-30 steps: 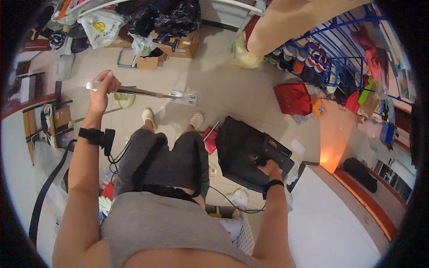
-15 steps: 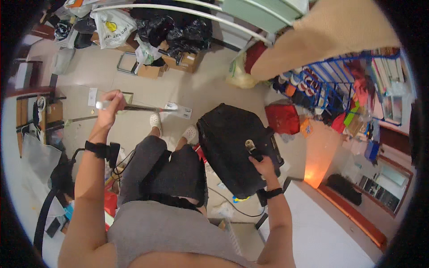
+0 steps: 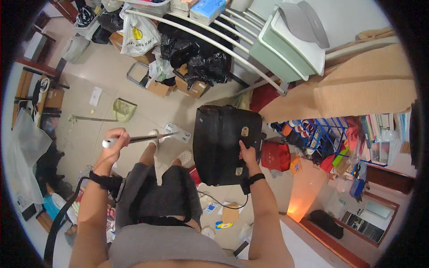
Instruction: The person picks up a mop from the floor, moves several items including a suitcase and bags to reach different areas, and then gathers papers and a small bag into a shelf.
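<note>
My left hand (image 3: 117, 138) is wrapped round the white-ended handle of a long, thin metallic pole (image 3: 145, 138). The pole slants away to the right, its far tip over a flat white object (image 3: 179, 132) on the floor; whether they touch I cannot tell. On the right, my right hand (image 3: 248, 154) grips a black briefcase (image 3: 219, 145) at its handle side, between two gold-coloured clasps. The case hangs beside my right leg, broad face up in view. My fingers partly hide the handle.
A pale green dustpan (image 3: 124, 110) lies ahead on the left. Cardboard boxes (image 3: 158, 88) and black plastic bags (image 3: 208, 67) sit beneath a white-railed rack (image 3: 201, 33). A red bag (image 3: 275, 156) and a blue wire rack (image 3: 313, 138) stand right. A cable (image 3: 223, 206) crosses the floor.
The briefcase has turned more square to me and shifted slightly. My right hand has moved left and up, my left hand right and down with the pole. The view has shifted.
</note>
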Action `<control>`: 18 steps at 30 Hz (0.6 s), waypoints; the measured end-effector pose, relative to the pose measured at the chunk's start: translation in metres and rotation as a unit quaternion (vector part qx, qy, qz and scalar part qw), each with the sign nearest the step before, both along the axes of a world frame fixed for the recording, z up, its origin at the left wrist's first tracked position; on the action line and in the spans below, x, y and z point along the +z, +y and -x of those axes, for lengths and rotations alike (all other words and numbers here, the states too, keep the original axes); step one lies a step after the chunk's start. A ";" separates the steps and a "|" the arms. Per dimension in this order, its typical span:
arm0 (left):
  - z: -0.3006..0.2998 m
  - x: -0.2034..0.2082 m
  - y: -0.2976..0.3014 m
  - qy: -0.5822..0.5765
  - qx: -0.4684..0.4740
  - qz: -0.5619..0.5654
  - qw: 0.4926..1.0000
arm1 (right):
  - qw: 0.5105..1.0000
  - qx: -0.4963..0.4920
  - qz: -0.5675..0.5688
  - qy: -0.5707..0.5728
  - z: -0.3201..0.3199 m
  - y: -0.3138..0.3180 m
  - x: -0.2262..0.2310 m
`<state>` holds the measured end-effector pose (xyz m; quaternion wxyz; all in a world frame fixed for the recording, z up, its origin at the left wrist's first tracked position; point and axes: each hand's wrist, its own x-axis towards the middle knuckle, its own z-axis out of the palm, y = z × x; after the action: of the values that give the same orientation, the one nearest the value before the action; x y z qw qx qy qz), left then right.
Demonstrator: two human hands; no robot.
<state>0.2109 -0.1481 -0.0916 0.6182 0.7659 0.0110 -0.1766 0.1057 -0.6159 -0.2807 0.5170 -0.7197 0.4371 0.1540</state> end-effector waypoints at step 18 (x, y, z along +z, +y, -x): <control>0.011 -0.008 0.031 -0.008 0.075 0.050 0.996 | 0.990 -0.079 0.101 -0.058 -0.124 -0.011 -0.105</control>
<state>0.2001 -0.1167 -0.0998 0.6671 0.7325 0.0545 -0.1244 0.2296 -0.6266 -0.3858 0.4769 -0.7392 0.4748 0.0257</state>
